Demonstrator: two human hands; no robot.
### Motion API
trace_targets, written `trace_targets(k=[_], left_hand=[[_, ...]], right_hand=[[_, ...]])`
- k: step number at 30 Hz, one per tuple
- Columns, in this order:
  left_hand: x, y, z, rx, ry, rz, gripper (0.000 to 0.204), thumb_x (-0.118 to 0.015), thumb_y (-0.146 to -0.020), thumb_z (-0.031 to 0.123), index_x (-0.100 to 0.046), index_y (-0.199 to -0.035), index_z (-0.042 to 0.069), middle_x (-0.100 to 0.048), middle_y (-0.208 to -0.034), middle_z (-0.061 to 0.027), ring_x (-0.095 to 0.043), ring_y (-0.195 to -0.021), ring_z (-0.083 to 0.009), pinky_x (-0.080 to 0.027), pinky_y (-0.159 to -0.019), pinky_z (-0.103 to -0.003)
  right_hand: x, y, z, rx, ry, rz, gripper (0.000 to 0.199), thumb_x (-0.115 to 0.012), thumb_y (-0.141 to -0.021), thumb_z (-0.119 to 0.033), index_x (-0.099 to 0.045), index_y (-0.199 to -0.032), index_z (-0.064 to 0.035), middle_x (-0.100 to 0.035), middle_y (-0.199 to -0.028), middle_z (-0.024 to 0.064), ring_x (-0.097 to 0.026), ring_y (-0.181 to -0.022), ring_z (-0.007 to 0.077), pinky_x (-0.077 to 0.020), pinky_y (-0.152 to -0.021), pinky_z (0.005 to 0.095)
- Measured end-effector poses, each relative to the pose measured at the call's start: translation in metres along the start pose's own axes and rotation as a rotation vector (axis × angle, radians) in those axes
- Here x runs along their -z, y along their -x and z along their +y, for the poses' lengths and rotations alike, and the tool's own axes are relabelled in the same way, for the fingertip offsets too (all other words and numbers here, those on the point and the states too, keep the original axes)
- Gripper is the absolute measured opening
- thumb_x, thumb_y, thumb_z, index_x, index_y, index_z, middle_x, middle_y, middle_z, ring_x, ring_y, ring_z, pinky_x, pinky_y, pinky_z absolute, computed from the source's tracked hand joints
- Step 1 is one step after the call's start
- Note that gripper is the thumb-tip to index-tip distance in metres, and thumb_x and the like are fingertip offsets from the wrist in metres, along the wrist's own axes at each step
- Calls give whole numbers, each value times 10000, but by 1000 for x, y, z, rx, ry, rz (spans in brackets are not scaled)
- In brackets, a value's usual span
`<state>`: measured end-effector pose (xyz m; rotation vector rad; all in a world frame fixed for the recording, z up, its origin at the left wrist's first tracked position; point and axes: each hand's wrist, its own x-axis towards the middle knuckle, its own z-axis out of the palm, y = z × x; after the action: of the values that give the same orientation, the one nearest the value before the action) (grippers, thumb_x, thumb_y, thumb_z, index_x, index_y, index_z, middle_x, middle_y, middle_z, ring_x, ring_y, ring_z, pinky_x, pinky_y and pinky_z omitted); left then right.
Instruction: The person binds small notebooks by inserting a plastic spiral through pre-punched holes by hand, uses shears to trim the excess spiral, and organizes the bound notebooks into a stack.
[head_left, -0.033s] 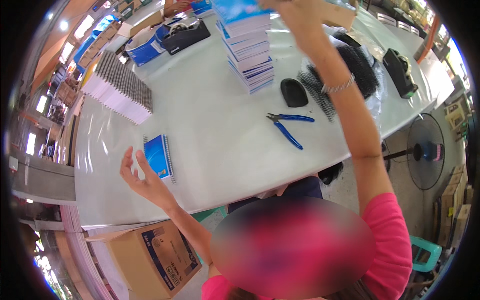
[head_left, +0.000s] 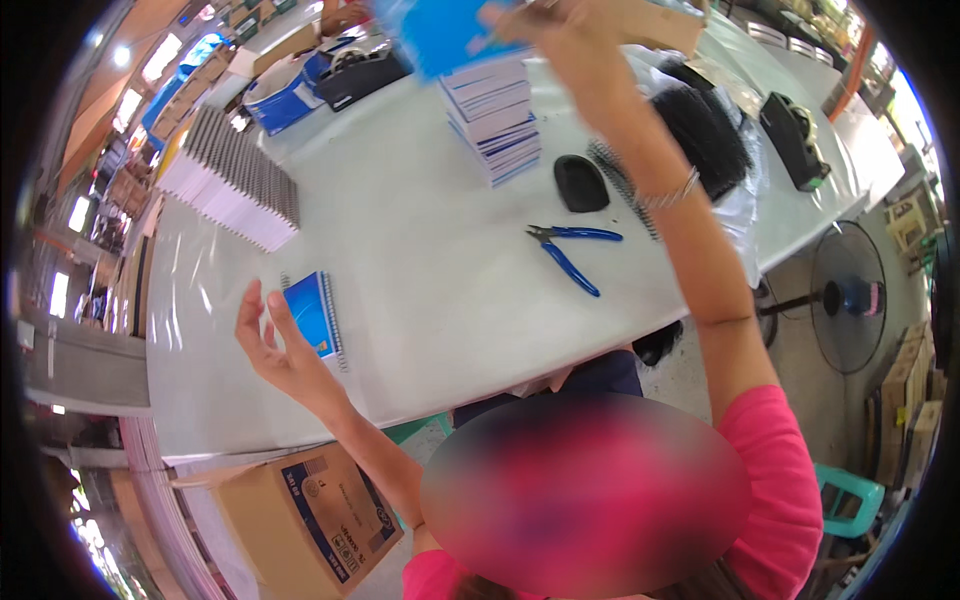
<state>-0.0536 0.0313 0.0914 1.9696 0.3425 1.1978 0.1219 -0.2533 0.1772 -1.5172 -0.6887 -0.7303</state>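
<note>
My right hand [head_left: 565, 45] reaches far out over the table and grips the edge of a blue-covered notebook [head_left: 445, 35], held at the top of a tall stack of notebooks [head_left: 490, 110]. Motion blurs that hand and the notebook a little. My left hand [head_left: 278, 345] is raised, palm turned inward, fingers apart and nothing in it. Just beside it, a small blue notebook [head_left: 312, 312] lies on the table, with wire coil along its right side. Blue-handled cutting pliers [head_left: 570, 255] lie spread on the tabletop, below a black oval object [head_left: 581, 184].
A block of spiral-bound notebooks [head_left: 235, 185] stands at left. Black binding coils [head_left: 705, 140] pile under my right forearm, near a tape dispenser [head_left: 795, 140]. Farther back are a blue box [head_left: 285, 100] and another dispenser [head_left: 365, 78]. A carton [head_left: 300, 520] sits below the table's front edge.
My right hand has shifted left, and the blue notebook in it has moved left with it over the stack. My left hand stays almost in place, its fingers slightly more upright.
</note>
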Motion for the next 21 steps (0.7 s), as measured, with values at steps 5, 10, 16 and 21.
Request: trace_targets(k=[5,10,16,21], left_hand=[[-43,13,61,43,617,-386,415,-601,-1003,273,-537,-1323,16,-593,-1200,-44,-526,-1125,-134,-390,-997,-282],[-45,24,55,37,350,-543,265,-532,-1027,177,-557,-1248,33,-616,-1079,-61,-551,-1013,-170,-394,-968,-280],[-39,29,48,-461,-419,-785,182,-521,-972,69,-592,-1139,81,-589,-1061,-71,-559,-1052,-249,-289,-1103,-448],[-53,59,28,-438,-555,-867,196,-527,-939,22,-590,-1101,114,-543,-1131,-45,-512,-1150,-227,-191,-1151,-587]], right_hand=[[-46,105,-38,-327,-415,-213,255,-693,-841,22,-572,-1060,-27,-614,-913,66,-668,-761,151,-517,-704,291],[-8,137,-15,-399,-87,-211,225,-684,-878,-27,-610,-1089,-52,-621,-979,39,-603,-886,125,-509,-802,302],[180,127,67,-283,1317,419,419,-697,-875,-265,-589,-1261,-141,-602,-1181,215,-545,-1085,451,-401,-930,582],[229,142,81,-359,1349,114,312,-681,-880,-232,-699,-1121,-35,-664,-1051,243,-588,-1085,370,-439,-923,470]])
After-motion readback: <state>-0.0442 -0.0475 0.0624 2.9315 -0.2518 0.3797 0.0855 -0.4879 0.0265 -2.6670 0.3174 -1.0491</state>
